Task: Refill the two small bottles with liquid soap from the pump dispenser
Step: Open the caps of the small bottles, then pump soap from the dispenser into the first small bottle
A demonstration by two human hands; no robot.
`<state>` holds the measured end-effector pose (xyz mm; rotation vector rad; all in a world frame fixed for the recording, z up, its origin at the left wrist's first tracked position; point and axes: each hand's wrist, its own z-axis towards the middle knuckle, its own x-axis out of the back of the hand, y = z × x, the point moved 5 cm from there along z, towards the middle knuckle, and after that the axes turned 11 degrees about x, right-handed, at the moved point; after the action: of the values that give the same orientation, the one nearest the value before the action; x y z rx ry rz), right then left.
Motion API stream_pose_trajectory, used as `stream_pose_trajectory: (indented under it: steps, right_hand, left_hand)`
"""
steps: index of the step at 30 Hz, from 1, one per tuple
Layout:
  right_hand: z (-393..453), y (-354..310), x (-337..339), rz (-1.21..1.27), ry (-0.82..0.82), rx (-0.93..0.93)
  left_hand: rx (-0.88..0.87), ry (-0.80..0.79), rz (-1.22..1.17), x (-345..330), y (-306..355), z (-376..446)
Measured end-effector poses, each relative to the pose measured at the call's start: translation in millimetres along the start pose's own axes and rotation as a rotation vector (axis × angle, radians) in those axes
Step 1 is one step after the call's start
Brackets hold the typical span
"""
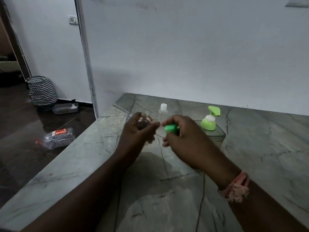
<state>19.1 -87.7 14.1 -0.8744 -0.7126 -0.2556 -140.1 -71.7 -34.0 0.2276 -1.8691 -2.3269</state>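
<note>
While our left hand [139,129] curls around a small clear bottle [144,121] above the table [250,156], our right hand [180,136] pinches a green cap [170,128] just beside it. Behind them stand a second clear bottle [163,111] with a white cap and the green pump dispenser [209,122].

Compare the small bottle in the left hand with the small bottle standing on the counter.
The held bottle is lifted off the counter and tilted in the left hand; the standing bottle is upright on the stone, untouched. The standing bottle wears its white cap; the held bottle looks uncapped, with a green cap in the right hand. The held bottle is largely hidden by fingers; the standing one shows freely. Both look small and clear.
</note>
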Motion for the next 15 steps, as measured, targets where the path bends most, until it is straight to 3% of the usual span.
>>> stream_pose_trajectory:
  steps: [4, 10, 15]
  right_hand:
    - [4, 13, -41, -0.096, -0.075, -0.076]
    - [11, 27, -64, -0.233, 0.072, -0.071]
    - [7, 21, -54, -0.202, 0.108, -0.053]
  left_hand:
    - [0.034, 0.171, -0.184, 19, -4, 5]
    - [0.03, 0.155, -0.171, 15, -5, 3]
    - [0.005, 0.117, -0.144, 10, -7, 3]
